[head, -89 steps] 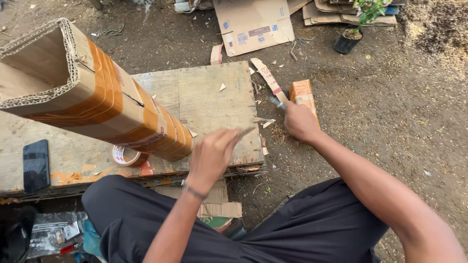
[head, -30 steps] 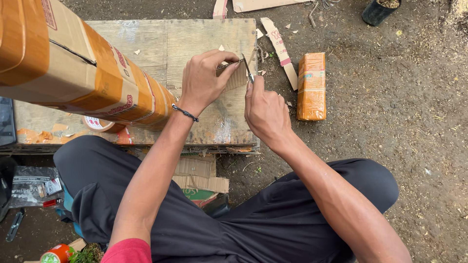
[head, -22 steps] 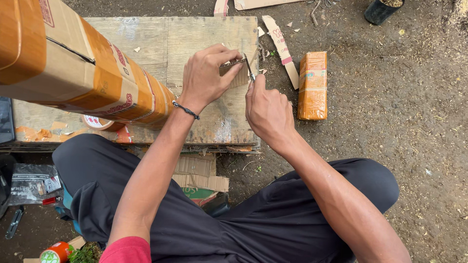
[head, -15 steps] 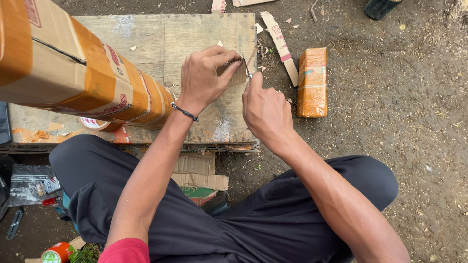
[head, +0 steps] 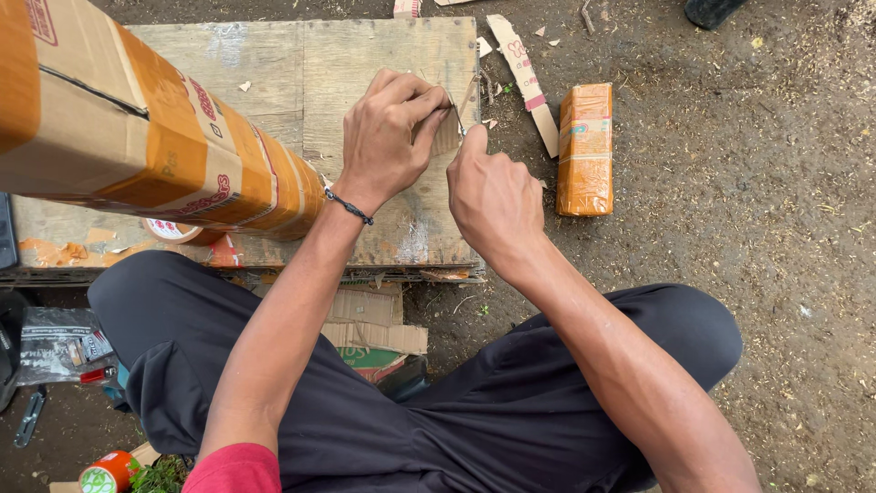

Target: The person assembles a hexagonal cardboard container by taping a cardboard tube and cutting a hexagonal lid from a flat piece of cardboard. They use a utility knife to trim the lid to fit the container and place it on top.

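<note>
My left hand [head: 391, 137] pinches a small piece of cardboard [head: 446, 134] above the wooden board [head: 274, 82]. My right hand [head: 493, 196] is closed around a thin blade tool [head: 467, 102] whose tip touches the cardboard piece's right edge. Both hands meet near the board's right side. A long cardboard tube taped in orange [head: 137, 137] lies across the board to the left of my left hand, leaning toward the camera.
An orange taped block [head: 585, 149] and a cardboard strip [head: 525, 78] lie on the dirt to the right of the board. A tape roll [head: 173, 233] sits under the tube. Cardboard scraps [head: 374, 329] lie between my knees; a small can [head: 105, 473] stands at lower left.
Three seconds ago my right hand was reaching out by the orange block; it has come back to my left hand. Since one second ago both hands stay together, working the cardboard piece with small shifts.
</note>
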A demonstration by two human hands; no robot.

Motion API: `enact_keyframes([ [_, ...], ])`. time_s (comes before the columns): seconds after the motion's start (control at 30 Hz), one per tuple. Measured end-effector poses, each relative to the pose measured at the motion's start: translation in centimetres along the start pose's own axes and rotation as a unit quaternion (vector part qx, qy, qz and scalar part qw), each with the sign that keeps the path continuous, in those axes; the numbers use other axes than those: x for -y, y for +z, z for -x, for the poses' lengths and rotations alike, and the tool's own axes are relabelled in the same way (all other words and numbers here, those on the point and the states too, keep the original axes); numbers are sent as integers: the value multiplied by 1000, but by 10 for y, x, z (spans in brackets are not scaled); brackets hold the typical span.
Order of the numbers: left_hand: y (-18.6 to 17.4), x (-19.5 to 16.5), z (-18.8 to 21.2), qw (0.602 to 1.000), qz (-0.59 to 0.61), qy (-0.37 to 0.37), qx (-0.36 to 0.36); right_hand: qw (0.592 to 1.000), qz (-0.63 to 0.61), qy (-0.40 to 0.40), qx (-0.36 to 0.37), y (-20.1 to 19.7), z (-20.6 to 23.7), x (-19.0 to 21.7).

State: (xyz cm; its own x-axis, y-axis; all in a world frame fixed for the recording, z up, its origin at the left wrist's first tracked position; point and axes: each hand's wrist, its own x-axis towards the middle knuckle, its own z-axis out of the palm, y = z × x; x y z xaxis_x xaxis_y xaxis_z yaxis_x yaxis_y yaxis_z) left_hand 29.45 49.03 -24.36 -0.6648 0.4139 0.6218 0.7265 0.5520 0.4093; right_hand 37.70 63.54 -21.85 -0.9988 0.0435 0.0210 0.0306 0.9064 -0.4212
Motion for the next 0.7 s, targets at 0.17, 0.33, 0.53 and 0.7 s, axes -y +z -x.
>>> enact_keyframes([
  [0.17, 0, -2, 4, 1000, 6, -11, -8, 1000, -9, -7, -9, 4, -11, 2],
  [0.33, -2, -2, 0, 1000, -16, -21, -10, 1000, -3, -8, 4, 1, -9, 2],
  [0.53, -3, -3, 2, 1000, 17, -19, 5, 1000, -21, -9, 3, 5, -13, 1],
  [0.7, -4, 0, -3, 999, 5, -31, -22, 999, -29, -29, -21, 9, -17, 1],
])
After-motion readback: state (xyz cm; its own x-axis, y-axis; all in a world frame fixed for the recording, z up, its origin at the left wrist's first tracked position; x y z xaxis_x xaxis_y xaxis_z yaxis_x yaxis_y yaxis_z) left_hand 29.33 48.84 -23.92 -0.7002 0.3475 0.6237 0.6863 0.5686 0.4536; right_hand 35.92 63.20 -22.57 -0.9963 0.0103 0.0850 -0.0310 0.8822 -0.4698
